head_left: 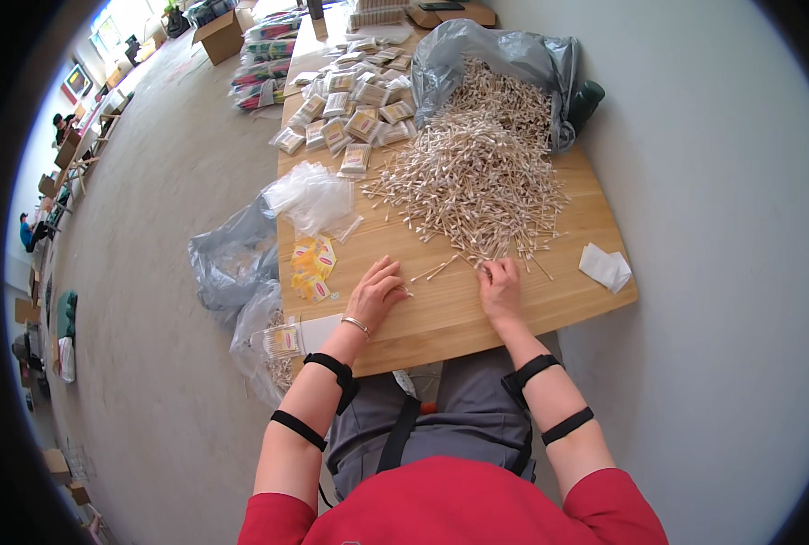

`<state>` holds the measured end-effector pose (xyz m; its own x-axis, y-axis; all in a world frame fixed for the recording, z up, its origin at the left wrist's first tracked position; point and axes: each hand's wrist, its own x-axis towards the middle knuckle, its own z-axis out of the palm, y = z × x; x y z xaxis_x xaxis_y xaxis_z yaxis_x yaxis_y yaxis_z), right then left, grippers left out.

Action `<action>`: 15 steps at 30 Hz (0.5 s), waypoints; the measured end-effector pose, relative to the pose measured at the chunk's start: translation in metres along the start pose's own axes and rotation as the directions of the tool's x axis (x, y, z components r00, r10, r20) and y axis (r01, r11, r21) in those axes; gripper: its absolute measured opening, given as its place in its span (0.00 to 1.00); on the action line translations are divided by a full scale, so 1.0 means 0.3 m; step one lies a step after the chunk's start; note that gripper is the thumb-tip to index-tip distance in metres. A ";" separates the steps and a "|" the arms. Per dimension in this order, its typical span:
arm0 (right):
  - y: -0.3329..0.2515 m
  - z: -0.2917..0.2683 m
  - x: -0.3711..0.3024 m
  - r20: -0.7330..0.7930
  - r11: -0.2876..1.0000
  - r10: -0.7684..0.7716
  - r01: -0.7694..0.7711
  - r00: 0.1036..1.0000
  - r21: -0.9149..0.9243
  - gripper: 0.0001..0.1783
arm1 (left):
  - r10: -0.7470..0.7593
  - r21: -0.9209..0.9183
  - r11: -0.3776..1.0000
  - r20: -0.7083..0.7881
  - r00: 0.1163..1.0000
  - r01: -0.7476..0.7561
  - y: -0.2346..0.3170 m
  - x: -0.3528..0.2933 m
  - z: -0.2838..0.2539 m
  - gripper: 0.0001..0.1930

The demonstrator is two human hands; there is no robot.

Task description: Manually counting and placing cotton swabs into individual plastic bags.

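On the wooden bench (477, 313), taken as the reference, a large heap of cotton swabs (482, 173) spreads from the far right toward the near edge, spilling out of an opened grey plastic bag (504, 54) at the far end, evidently tipped so the stock feeds toward the worker. Far left of the heap lie rows of filled small packets (355, 113); nearer, a pile of empty clear sleeves (312, 195) and a stack of yellow printed cards (314, 268) sit at the bench's left edge, within reach. Grey bags (232, 263) hang off the bench's left side. A folded white paper (606, 266) lies at the near right corner.

Left hand (375, 292) rests palm down on the bench, fingers loosely spread, gripping nothing, a stray swab just beside it. Right hand (500, 283) is at the heap's near fringe, fingers curled onto loose swabs; whether any are pinched cannot be told.
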<state>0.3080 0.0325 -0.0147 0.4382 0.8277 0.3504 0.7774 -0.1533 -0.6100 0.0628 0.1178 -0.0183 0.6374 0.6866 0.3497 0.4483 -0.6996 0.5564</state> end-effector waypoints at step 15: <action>-0.210 0.151 -0.050 0.139 0.964 -0.264 0.257 0.955 0.061 0.07 | -0.303 -0.082 0.952 -0.370 0.878 0.295 0.138 -0.043 0.082 0.11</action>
<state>0.2319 0.0544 -0.0138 0.1505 0.9056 0.3964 0.8350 0.0982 -0.5414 0.0887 0.0751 -0.0184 0.1919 0.8884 0.4170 0.5636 -0.4476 0.6943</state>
